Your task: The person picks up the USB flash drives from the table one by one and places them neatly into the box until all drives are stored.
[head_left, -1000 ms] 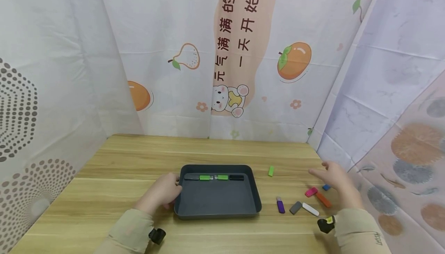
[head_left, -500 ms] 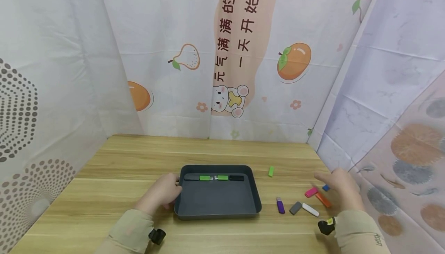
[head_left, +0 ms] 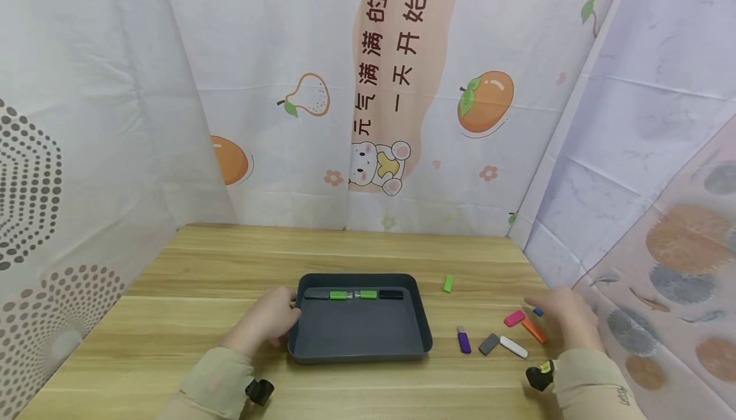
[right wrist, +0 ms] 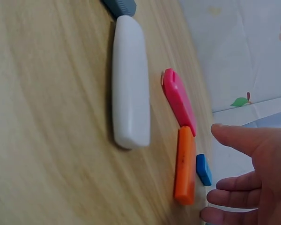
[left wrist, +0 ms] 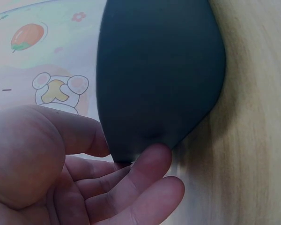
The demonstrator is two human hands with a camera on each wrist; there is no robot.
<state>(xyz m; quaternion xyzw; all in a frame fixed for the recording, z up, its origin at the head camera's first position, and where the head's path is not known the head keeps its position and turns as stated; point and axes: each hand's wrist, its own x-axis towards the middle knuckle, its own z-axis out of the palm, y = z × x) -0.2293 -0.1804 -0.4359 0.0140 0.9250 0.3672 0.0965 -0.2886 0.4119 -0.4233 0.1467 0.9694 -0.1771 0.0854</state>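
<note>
My left hand (head_left: 275, 311) holds the left wall of a dark grey tray (head_left: 359, 357). In the left wrist view, the thumb passes over the rim of the tray (left wrist: 159, 70) and fingers touch its outside. My right hand (head_left: 566, 311) hovers at the right with thumb and fingers apart, holding nothing. In the right wrist view, a blue USB stick (right wrist: 203, 169) lies nearest its fingers, beside an orange USB stick (right wrist: 184, 164) and a pink USB stick (right wrist: 179, 99). A row inside the tray has a grey stick (head_left: 317, 293), two green ones (head_left: 338, 295) and a black one (head_left: 391, 295).
A white stick (head_left: 513, 346), a grey stick (head_left: 489, 344) and a purple USB stick (head_left: 464, 341) with its metal plug showing lie right of the tray. Farther back lies a small green piece (head_left: 448, 284). Printed curtains (head_left: 259, 196) hang along the table's back and sides.
My right hand has moved slightly right and lower, towards the blue USB stick. The left hand and the tray have stayed in place.
</note>
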